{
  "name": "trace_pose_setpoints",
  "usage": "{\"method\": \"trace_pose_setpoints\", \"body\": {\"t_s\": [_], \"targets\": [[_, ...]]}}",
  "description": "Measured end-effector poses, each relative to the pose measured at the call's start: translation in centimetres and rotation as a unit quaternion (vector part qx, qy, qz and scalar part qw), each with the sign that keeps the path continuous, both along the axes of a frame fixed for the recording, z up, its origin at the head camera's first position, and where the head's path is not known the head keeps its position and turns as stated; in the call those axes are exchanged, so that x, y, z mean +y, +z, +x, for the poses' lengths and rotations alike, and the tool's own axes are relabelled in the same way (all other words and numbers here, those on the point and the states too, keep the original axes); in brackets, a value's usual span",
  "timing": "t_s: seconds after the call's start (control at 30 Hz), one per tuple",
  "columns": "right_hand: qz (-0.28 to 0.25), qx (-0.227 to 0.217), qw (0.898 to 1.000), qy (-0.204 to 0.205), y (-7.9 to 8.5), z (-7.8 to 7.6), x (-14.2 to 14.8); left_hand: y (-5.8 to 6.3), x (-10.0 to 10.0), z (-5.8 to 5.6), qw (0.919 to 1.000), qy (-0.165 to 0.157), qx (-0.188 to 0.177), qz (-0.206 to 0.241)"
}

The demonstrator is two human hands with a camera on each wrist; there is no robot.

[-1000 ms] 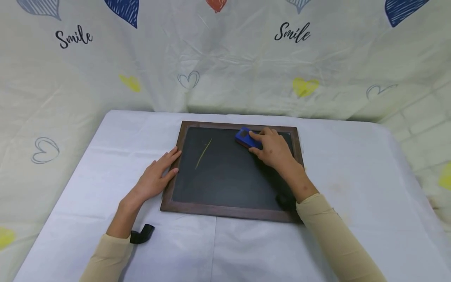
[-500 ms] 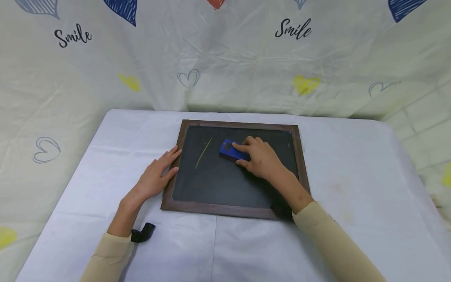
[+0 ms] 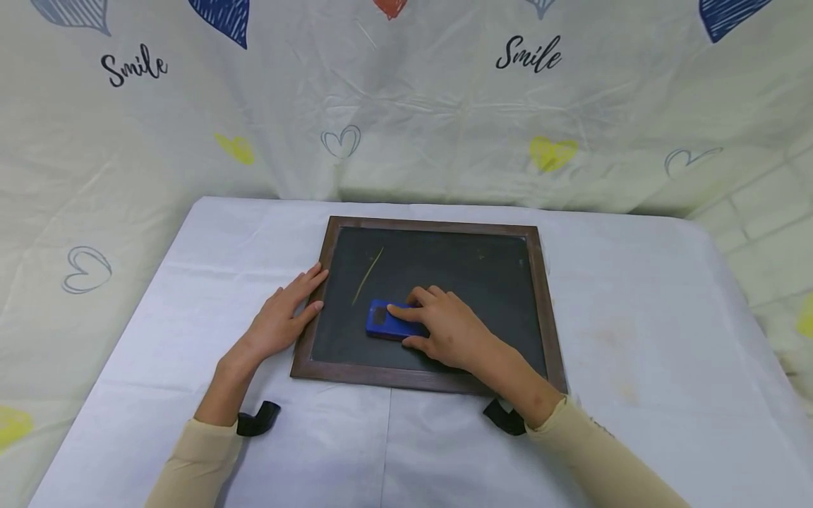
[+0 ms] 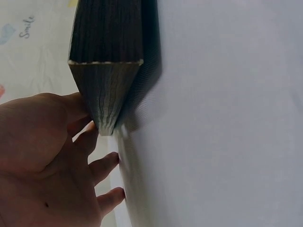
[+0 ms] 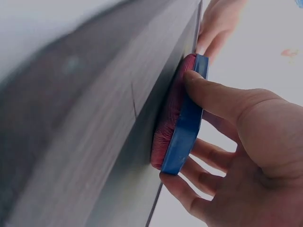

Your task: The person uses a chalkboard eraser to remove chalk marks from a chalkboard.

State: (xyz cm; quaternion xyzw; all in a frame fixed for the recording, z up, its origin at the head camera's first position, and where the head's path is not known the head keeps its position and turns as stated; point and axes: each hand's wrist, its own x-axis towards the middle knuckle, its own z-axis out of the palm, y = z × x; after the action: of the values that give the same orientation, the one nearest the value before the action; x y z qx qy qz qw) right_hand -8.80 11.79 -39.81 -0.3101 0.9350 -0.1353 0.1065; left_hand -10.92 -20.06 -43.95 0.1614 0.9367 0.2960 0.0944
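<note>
A chalkboard (image 3: 470,282) in a dark brown wooden frame lies flat on the white-covered table. One yellow chalk line (image 3: 367,276) runs slanted across its upper left part. My right hand (image 3: 447,328) grips a blue chalkboard eraser (image 3: 380,321) by its sides, in the lower middle of the board. In the right wrist view the eraser's red pad (image 5: 171,123) faces the board. At the board's left edge my left hand (image 3: 279,317) rests with extended fingers against the frame (image 4: 104,90); the left wrist view shows the frame's corner beside the thumb.
White cloth (image 3: 648,317) covers the table. Behind it hangs a pale curtain (image 3: 432,127) printed with hearts and "Smile". A black wrist-camera piece (image 3: 259,419) juts from the left wrist, and another black piece (image 3: 504,416) from the right, near the board's front edge.
My right hand has moved the eraser down and left, from the board's upper right to its lower middle. The left hand stays at the frame, and the yellow line looks the same.
</note>
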Motion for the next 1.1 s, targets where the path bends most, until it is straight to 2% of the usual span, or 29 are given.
{"method": "trace_pose_setpoints", "body": {"t_s": [0.27, 0.6, 1.1], "targets": [[0.004, 0.000, 1.000, 0.023, -0.1, 0.8, -0.3, 0.0, 0.1, -0.1, 1.0000, -0.001, 0.003, 0.002], [-0.010, 0.013, 1.000, 0.018, -0.1, 0.9, -0.1, -0.1, 0.2, -0.3, 1.0000, 0.001, 0.003, 0.003], [-0.046, -0.013, 0.999, 0.000, -0.3, 0.8, -1.6, 0.2, 0.1, 0.1, 1.0000, 0.002, 0.003, 0.000]]}}
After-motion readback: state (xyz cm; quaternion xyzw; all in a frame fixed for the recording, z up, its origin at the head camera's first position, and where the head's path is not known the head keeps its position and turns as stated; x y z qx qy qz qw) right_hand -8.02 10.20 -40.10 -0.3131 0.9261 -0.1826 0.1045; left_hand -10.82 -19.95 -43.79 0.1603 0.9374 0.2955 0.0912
